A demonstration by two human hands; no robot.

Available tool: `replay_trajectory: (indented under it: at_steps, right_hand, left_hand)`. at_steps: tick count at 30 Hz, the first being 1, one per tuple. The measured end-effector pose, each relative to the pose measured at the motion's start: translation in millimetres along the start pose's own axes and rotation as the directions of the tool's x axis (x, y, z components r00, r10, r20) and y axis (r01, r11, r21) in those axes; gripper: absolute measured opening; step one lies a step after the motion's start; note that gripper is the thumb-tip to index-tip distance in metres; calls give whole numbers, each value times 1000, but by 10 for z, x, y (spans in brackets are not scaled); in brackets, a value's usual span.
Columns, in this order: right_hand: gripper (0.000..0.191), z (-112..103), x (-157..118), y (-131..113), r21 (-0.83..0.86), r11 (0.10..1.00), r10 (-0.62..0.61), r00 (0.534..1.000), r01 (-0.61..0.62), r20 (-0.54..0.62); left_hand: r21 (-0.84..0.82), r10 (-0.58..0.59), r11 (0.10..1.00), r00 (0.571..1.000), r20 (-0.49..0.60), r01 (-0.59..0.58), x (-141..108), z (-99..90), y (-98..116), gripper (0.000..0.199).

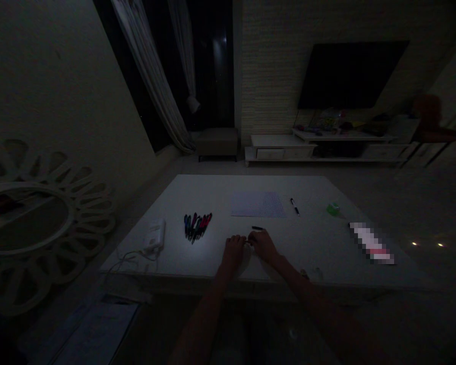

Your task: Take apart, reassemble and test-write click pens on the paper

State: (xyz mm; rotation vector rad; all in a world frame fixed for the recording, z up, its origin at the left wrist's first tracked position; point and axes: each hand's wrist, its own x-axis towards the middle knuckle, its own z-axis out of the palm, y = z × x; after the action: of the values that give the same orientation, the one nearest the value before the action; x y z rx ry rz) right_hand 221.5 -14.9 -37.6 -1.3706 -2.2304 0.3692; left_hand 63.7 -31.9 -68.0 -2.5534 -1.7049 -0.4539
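While the left hand (233, 253) and the right hand (263, 246) sit close together near the front edge of the white bench (319, 253), their fingers (236, 239) curl inward around a pale curved piece (252, 251); the dimness hides whether they grip it or only touch it; with the hands this close, the piece sits steadily between them; a short dark pen (257, 228) lies just ahead of the right hand; a bunch of coloured pens (196, 226) lies to the left, near a white charger (155, 235); a sheet of paper (258, 204), a single pen (295, 206) and a small green object (333, 209) lie farther off.
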Motion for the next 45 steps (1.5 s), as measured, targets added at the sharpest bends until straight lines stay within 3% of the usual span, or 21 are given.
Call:
replay_trajectory:
  at_steps: [4, 8, 15, 24, 29, 33, 36, 38, 40, 45]
  right_hand:
    - [12, -52, 48, 22, 221, 970, 86, 994, -100, 74]
    - [10, -78, 77, 42, 335, 920, 171, 977, -205, 128]
    - [4, -68, 170, 75, 515, 801, 200, 947, -305, 250]
    - [12, -70, 172, 44, 470, 854, 197, 975, -224, 105]
    - [11, -39, 182, -9, 539, 779, 272, 947, -321, 171]
    - [18, -108, 206, 61, 568, 764, 206, 950, -306, 234]
    - [24, -190, 164, 271, 515, 820, 217, 968, -250, 124]
    - [24, -208, 83, 441, 425, 864, 307, 952, -269, -22]
    - [20, -172, -28, 566, 348, 890, 342, 936, -293, -88]
    - [25, 53, -203, 524, 233, 937, 306, 935, -262, -178]
  left_hand:
    - [0, 12, 1000, 1000, 16, -12, 1, -20, 16, 20]
    - [-4, 33, 999, 999, 28, -33, -4, -56, 35, 18]
    - [31, 55, 998, 998, 21, -55, 8, -12, 14, 15]
    - [13, 35, 999, 998, 45, -35, 16, -19, 21, 16]
    - [1, 28, 1000, 999, 41, -28, 20, -46, 39, 20]
    - [1, 19, 1000, 999, 48, -19, 12, -56, 45, 20]
    - [17, -25, 1000, 999, 42, 24, 12, -71, 45, 22]
    - [24, -67, 998, 997, 31, 66, 17, -83, 48, 21]
    - [15, -92, 996, 996, 22, 91, 22, -90, 49, 20]
    - [-8, -107, 994, 994, -27, 106, 8, -68, 28, 24]
